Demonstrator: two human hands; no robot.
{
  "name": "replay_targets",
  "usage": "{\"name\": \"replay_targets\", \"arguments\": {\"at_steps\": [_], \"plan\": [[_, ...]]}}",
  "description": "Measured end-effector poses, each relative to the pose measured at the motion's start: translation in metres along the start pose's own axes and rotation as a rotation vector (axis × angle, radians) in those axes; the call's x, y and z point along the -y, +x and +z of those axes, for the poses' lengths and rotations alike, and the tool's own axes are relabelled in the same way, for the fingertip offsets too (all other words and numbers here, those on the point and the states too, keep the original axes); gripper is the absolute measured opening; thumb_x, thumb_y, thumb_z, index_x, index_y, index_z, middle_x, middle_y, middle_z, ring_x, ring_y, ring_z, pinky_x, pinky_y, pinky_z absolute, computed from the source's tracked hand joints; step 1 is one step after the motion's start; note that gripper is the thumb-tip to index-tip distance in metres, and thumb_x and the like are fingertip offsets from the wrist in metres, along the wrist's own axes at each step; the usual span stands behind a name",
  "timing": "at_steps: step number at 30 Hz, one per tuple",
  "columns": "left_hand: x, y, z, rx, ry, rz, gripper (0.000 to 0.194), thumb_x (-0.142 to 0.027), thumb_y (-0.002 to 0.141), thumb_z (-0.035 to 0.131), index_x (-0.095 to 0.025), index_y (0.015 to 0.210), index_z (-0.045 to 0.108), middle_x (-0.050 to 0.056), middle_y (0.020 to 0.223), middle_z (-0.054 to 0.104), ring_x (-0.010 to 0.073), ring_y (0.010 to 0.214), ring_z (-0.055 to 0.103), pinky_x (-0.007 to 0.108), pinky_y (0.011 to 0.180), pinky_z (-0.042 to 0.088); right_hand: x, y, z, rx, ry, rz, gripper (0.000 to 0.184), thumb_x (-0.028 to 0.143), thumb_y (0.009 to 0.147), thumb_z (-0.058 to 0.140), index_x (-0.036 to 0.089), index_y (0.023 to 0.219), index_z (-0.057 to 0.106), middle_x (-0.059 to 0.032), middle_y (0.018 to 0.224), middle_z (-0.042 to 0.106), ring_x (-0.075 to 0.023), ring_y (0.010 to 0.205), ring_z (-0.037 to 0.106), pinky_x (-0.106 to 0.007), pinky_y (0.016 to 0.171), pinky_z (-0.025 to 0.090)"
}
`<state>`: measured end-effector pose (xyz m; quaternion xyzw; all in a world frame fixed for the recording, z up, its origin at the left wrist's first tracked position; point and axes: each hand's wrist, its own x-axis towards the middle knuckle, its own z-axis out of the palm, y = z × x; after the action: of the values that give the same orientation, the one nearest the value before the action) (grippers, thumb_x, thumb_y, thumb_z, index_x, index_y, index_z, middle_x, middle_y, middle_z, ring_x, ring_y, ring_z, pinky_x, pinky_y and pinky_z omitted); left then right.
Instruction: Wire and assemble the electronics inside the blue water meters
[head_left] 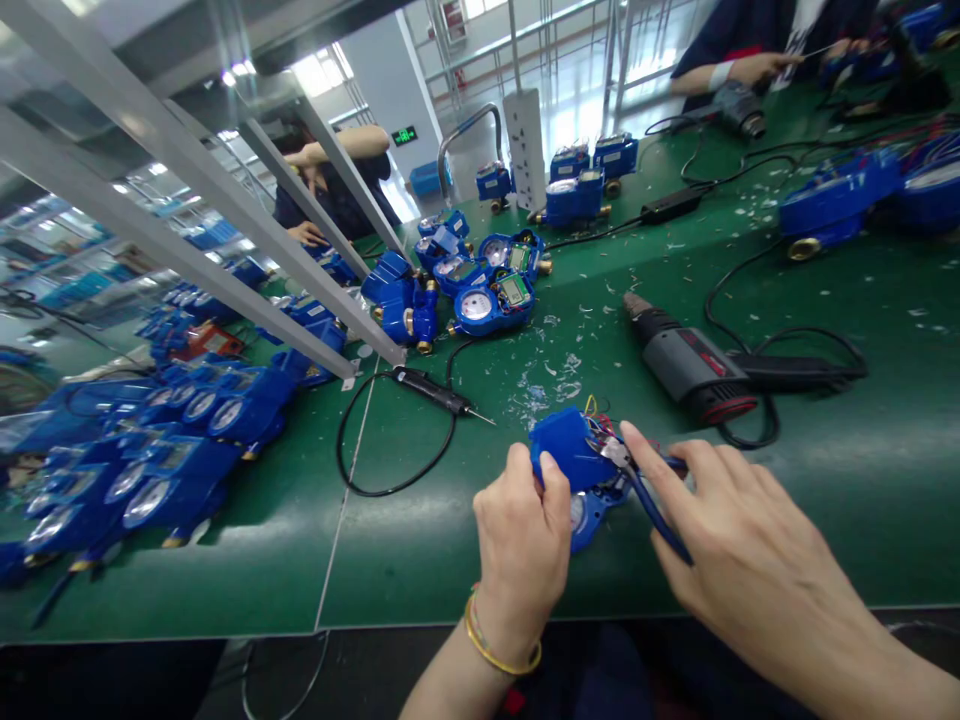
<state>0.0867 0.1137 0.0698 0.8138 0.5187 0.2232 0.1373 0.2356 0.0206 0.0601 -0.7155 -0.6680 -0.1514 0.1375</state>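
My left hand (pixel 523 510) is closed on the blue housing (pixel 570 450) of a water meter, thumb on its near face. A round dial (pixel 578 512) shows below that housing, partly covered. Thin coloured wires (pixel 596 415) stick out at its upper right side. In my right hand (pixel 739 520) is a pair of cutting pliers (pixel 651 510) with dark blue handles, the index finger stretched along the tool. The metal jaws (pixel 611 450) are at the wires, beside the housing. Whether the jaws touch a wire I cannot tell.
A heat gun (pixel 690 365) lies beyond my right hand, its cable looping rightward. A soldering iron (pixel 435 390) lies at left centre. Several blue meters (pixel 487 305) stand farther back, more (pixel 180 470) at left. Grey posts (pixel 315 345) slant across the left. Co-workers sit across the green bench (pixel 420 560).
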Motion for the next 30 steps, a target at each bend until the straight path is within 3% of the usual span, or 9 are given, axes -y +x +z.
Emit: {"name": "replay_targets", "arguments": {"at_steps": [8,15,23,30], "plan": [[-0.001,0.003,0.001,0.0,-0.002,0.013,0.027,-0.024,0.096,0.038,-0.024,0.069,0.037,-0.005,0.048,0.047,0.0143,0.044,0.049,0.029,0.05,0.025,0.01,-0.002,0.005,-0.029,-0.13,0.027,0.062,0.015,0.08,0.06,0.01,0.141,0.048,-0.0068,0.082,0.055,-0.0205,0.072,0.05,-0.032,0.06,0.038],[0.0,0.004,0.0,-0.005,-0.021,-0.006,0.026,-0.026,0.095,0.04,-0.024,0.069,0.039,-0.003,0.05,0.054,0.0139,0.044,0.052,0.027,0.05,0.028,0.006,-0.003,0.014,-0.104,-0.277,-0.048,0.067,0.011,0.084,0.058,0.008,0.148,0.038,-0.0045,0.076,0.053,-0.019,0.068,0.044,-0.032,0.059,0.032],[0.001,0.013,-0.004,0.009,0.053,-0.083,0.026,-0.025,0.092,0.043,-0.023,0.066,0.041,0.0,0.054,0.061,0.0152,0.048,0.058,0.026,0.051,0.03,-0.013,0.013,0.02,-0.144,-0.172,-0.151,0.062,0.009,0.086,0.056,0.013,0.146,0.04,-0.0026,0.077,0.053,-0.0193,0.071,0.044,-0.032,0.062,0.034],[0.002,0.022,-0.007,-0.013,0.125,-0.085,0.025,-0.022,0.091,0.044,-0.022,0.065,0.045,-0.002,0.047,0.054,0.0149,0.045,0.052,0.026,0.05,0.026,-0.016,0.021,0.031,-0.186,-0.13,-0.149,0.063,0.007,0.085,0.054,0.017,0.146,0.042,-0.0024,0.08,0.057,-0.0178,0.072,0.049,-0.03,0.06,0.037]]}}
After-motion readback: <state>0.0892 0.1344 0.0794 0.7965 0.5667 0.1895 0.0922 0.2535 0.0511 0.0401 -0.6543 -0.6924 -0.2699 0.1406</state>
